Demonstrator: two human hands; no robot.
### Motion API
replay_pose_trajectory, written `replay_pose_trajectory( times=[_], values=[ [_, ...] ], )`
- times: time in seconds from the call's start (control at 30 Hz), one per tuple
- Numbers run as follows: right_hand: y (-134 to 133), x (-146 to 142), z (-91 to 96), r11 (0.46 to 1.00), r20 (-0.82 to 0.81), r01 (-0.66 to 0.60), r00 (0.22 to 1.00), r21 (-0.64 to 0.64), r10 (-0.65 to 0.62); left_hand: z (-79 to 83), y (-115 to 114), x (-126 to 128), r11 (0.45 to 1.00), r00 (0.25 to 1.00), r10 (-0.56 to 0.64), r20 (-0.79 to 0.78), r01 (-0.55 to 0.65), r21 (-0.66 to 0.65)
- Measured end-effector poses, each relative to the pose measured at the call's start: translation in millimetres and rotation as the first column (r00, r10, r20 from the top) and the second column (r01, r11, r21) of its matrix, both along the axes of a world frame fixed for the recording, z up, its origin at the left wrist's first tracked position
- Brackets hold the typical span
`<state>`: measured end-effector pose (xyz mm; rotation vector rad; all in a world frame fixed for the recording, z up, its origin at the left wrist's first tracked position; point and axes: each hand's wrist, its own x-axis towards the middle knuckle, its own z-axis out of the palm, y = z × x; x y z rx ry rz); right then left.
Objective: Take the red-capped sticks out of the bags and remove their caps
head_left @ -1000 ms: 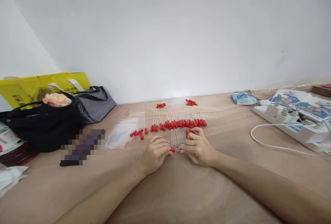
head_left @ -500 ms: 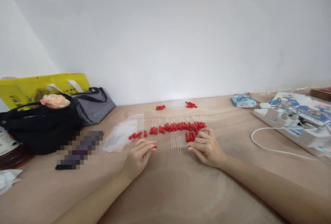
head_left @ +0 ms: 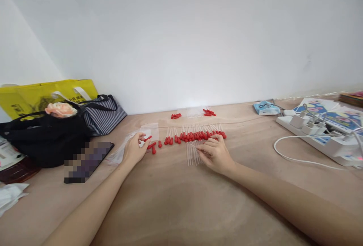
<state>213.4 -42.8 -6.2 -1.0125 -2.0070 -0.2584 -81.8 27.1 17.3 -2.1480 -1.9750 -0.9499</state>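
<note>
My left hand [head_left: 135, 148] is above the left end of the parts, at the edge of the clear plastic bags. A small red rubber bulb [head_left: 148, 138] sits between its thumb and fingers. Several loose red bulbs [head_left: 154, 150] lie just right of it. My right hand [head_left: 214, 153] pinches a thin clear tube [head_left: 194, 146], pointing left. Under that hand lies a row of bare clear tubes [head_left: 190, 159]. Beyond it runs a row of droppers [head_left: 191, 136], clear stems topped with red bulbs; the hand hides part of this row.
Near the wall lie small piles of red bulbs [head_left: 176, 116] beside more clear tubes [head_left: 194, 112]. A dark phone [head_left: 99, 159], striped bag [head_left: 99, 115] and black bag [head_left: 53, 140] are at left. A white power strip [head_left: 317, 140] with chargers and a cable stands right.
My left hand has moved left and away, to the loose bulbs beside the bags. My right hand has shifted left and slightly away, still pinching a clear tube.
</note>
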Motion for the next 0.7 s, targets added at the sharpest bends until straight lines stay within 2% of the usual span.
replay_pose_trajectory(
  times=[0.1, 0.17, 0.23, 0.27, 0.33, 0.4, 0.5, 0.7],
  values=[
    [11.3, -15.9, 0.5, 0.999, 0.074, 0.028, 0.997, 0.020, -0.030, -1.8, 2.2, 1.9, 0.998, 0.996, 0.016, -0.093, -0.021, -0.058],
    [17.2, -26.3, -0.2, 0.999, 0.179, 0.040, 0.983, 0.028, -0.044, -1.5, -3.4, 6.9, 0.999, 0.988, 0.041, -0.149, -0.036, 0.036],
    [20.4, -34.5, -0.8, 0.999, 0.292, 0.041, 0.955, 0.032, -0.048, -0.9, -14.6, 16.9, 0.984, 0.983, -0.023, -0.181, 0.054, 0.168],
    [20.9, -37.6, -0.9, 0.999, 0.340, 0.039, 0.939, 0.034, -0.049, -0.8, -21.6, 23.9, 0.969, 0.976, -0.114, -0.188, 0.151, 0.196],
    [20.1, -41.4, -0.7, 0.999, 0.417, 0.032, 0.908, 0.034, -0.043, -1.7, -36.3, 40.3, 0.914, 0.912, -0.380, -0.157, 0.396, 0.089],
    [17.9, -42.7, -0.1, 0.999, 0.468, 0.021, 0.883, 0.025, -0.030, -4.4, -48.6, 56.4, 0.825, 0.820, -0.565, -0.090, 0.562, -0.054],
    [14.4, -42.1, 1.1, 1.000, 0.499, -0.006, 0.867, -0.006, 0.008, -10.6, -57.5, 71.2, 0.758, 0.769, -0.639, 0.010, 0.632, -0.159],
    [10.2, -38.5, 5.2, 0.996, 0.484, -0.057, 0.871, -0.064, 0.081, -14.9, -56.3, 72.9, 0.689, 0.710, -0.697, 0.101, 0.702, -0.181]
  ],
)
